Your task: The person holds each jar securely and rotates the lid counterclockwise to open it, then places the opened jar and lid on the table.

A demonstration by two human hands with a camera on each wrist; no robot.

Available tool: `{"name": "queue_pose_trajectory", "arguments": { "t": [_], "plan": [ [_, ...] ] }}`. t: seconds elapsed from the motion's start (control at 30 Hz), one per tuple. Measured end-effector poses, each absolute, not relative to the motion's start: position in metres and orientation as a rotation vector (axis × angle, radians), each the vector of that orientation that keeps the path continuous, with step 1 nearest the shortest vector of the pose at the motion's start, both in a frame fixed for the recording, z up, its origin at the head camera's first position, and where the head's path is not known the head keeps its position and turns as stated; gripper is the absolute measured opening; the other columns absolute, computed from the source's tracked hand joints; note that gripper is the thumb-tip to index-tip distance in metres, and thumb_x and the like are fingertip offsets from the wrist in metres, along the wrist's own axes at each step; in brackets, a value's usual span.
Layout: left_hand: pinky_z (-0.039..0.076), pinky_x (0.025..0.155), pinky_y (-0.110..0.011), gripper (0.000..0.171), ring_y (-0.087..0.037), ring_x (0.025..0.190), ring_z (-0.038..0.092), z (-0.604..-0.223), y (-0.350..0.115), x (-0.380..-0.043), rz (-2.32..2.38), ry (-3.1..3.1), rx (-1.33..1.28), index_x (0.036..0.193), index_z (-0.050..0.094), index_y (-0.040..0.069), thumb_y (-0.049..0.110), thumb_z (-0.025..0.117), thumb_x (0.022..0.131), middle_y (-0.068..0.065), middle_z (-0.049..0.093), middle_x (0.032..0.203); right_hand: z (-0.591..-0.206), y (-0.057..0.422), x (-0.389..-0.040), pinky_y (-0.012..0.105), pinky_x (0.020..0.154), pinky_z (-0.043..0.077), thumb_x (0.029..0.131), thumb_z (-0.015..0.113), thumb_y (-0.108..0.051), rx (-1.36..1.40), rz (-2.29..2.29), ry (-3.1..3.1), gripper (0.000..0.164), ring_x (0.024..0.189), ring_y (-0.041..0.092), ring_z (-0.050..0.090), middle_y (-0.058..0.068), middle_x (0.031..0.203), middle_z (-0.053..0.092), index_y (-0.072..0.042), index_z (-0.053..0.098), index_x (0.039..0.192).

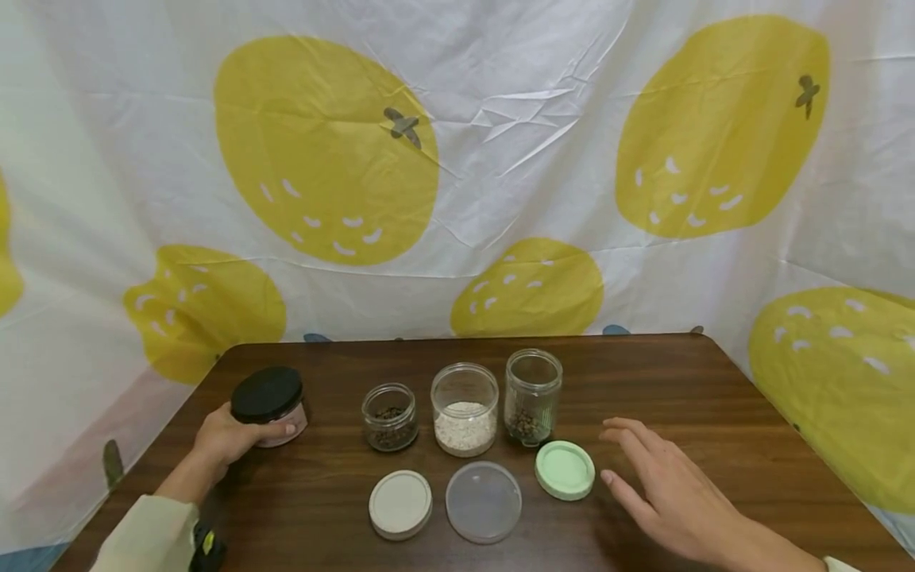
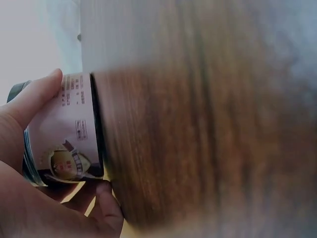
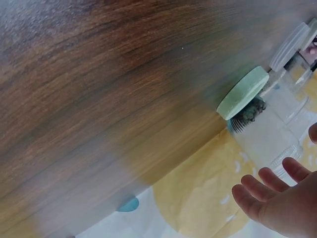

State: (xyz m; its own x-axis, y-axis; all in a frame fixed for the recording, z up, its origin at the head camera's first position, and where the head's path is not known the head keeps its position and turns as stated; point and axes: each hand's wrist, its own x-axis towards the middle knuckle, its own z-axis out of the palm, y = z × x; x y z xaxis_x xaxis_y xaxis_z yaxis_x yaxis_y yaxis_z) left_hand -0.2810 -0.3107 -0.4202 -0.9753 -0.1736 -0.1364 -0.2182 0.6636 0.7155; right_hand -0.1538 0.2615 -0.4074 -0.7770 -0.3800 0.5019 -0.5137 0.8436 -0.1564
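Observation:
My left hand (image 1: pixel 227 437) grips a short jar (image 1: pixel 291 423) with a black lid (image 1: pixel 268 394) at the table's left side. In the left wrist view the jar's pink printed label (image 2: pixel 74 124) shows between thumb and fingers. My right hand (image 1: pixel 672 488) holds nothing and hovers low over the table's right part, fingers loosely spread. Nearest to it lies a pale green lid (image 1: pixel 565 470). Behind that lid stands a tall glass jar (image 1: pixel 533 393) with dark dried bits at its bottom.
Mid-table, an uncovered jar of white flakes (image 1: pixel 465 425) stands beside a small uncovered jar of dark bits (image 1: pixel 390 421). In front lie a white lid (image 1: pixel 400 504) and a clear lid (image 1: pixel 484 502). A lemon-print cloth (image 1: pixel 500 199) hangs behind the wooden table (image 1: pixel 307 516).

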Motion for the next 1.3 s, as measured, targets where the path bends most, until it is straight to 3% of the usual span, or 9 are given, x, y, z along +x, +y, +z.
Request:
{"name": "queue_pose_trajectory", "arguments": {
  "t": [0.23, 0.43, 0.57, 0.73, 0.8, 0.9, 1.03, 1.13, 1.3],
  "plan": [
    [0.041, 0.106, -0.061, 0.112, -0.053, 0.133, 0.041, -0.420, -0.310, -0.276, 1.352, 2.811, -0.363, 0.149, 0.031, -0.013, 0.051, 0.086, 0.075, -0.038, 0.036, 0.151, -0.410, 0.263, -0.155, 0.055, 0.089, 0.052, 0.095, 0.070, -0.024, 0.664, 0.391, -2.555, 0.034, 0.116, 0.027, 0.063, 0.008, 0.138, 0.057, -0.013, 0.059, 0.125],
    [0.057, 0.086, -0.039, 0.109, -0.041, 0.127, 0.053, -0.414, -0.304, -0.270, 1.562, 2.711, -0.341, 0.156, 0.024, -0.004, 0.046, 0.084, 0.080, -0.030, 0.038, 0.153, -0.408, 0.263, -0.156, 0.055, 0.088, 0.053, 0.094, 0.071, -0.023, 0.674, 0.387, -2.547, 0.035, 0.114, 0.027, 0.064, 0.007, 0.138, 0.056, -0.013, 0.059, 0.125],
    [0.058, 0.089, -0.034, 0.106, -0.033, 0.129, 0.053, -0.407, -0.296, -0.266, 1.682, 2.664, -0.254, 0.159, 0.019, 0.003, 0.038, 0.084, 0.083, -0.024, 0.037, 0.155, -0.407, 0.262, -0.157, 0.055, 0.088, 0.053, 0.094, 0.071, -0.022, 0.676, 0.389, -2.555, 0.035, 0.114, 0.028, 0.064, 0.007, 0.138, 0.056, -0.013, 0.059, 0.126],
    [0.048, 0.096, -0.033, 0.087, -0.001, 0.115, 0.052, -0.395, -0.281, -0.259, 1.749, 2.781, 0.030, 0.155, 0.038, 0.013, 0.027, 0.086, 0.083, 0.006, 0.055, 0.137, -0.406, 0.260, -0.158, 0.054, 0.088, 0.053, 0.095, 0.070, -0.024, 0.674, 0.390, -2.564, 0.035, 0.115, 0.026, 0.063, 0.007, 0.139, 0.055, -0.013, 0.058, 0.126],
    [0.043, 0.099, -0.037, 0.081, 0.006, 0.112, 0.051, -0.389, -0.274, -0.255, 1.764, 2.824, 0.176, 0.152, 0.044, 0.016, 0.023, 0.085, 0.083, 0.018, 0.058, 0.128, -0.405, 0.260, -0.158, 0.054, 0.088, 0.053, 0.096, 0.070, -0.025, 0.674, 0.394, -2.562, 0.035, 0.115, 0.026, 0.063, 0.006, 0.140, 0.055, -0.014, 0.058, 0.126],
    [0.043, 0.099, -0.035, 0.075, 0.005, 0.113, 0.054, -0.381, -0.261, -0.249, 1.784, 2.842, 0.364, 0.149, 0.048, 0.016, 0.018, 0.085, 0.083, 0.023, 0.060, 0.123, -0.403, 0.259, -0.158, 0.054, 0.088, 0.053, 0.096, 0.069, -0.026, 0.675, 0.398, -2.563, 0.035, 0.116, 0.025, 0.063, 0.005, 0.140, 0.055, -0.014, 0.059, 0.126],
    [0.048, 0.095, -0.025, 0.071, -0.004, 0.115, 0.060, -0.369, -0.243, -0.241, 1.829, 2.760, 0.458, 0.145, 0.051, 0.016, 0.016, 0.085, 0.083, 0.006, 0.064, 0.129, -0.400, 0.256, -0.159, 0.054, 0.088, 0.053, 0.096, 0.069, -0.026, 0.675, 0.407, -2.569, 0.035, 0.117, 0.025, 0.063, 0.004, 0.139, 0.055, -0.014, 0.059, 0.127],
    [0.047, 0.096, -0.028, 0.080, -0.012, 0.118, 0.058, -0.363, -0.228, -0.232, 1.834, 2.699, 0.382, 0.147, 0.040, 0.013, 0.020, 0.086, 0.082, -0.007, 0.056, 0.138, -0.397, 0.253, -0.160, 0.055, 0.088, 0.053, 0.096, 0.069, -0.025, 0.686, 0.412, -2.567, 0.035, 0.118, 0.026, 0.062, 0.004, 0.140, 0.055, -0.014, 0.058, 0.128],
    [0.043, 0.102, -0.036, 0.096, -0.024, 0.128, 0.050, -0.357, -0.204, -0.219, 1.862, 2.591, 0.344, 0.151, 0.022, 0.012, 0.019, 0.087, 0.080, -0.011, 0.042, 0.148, -0.392, 0.247, -0.162, 0.054, 0.087, 0.053, 0.095, 0.070, -0.023, 0.715, 0.403, -2.535, 0.035, 0.118, 0.024, 0.062, 0.004, 0.140, 0.054, -0.013, 0.059, 0.127]
  ]
}}
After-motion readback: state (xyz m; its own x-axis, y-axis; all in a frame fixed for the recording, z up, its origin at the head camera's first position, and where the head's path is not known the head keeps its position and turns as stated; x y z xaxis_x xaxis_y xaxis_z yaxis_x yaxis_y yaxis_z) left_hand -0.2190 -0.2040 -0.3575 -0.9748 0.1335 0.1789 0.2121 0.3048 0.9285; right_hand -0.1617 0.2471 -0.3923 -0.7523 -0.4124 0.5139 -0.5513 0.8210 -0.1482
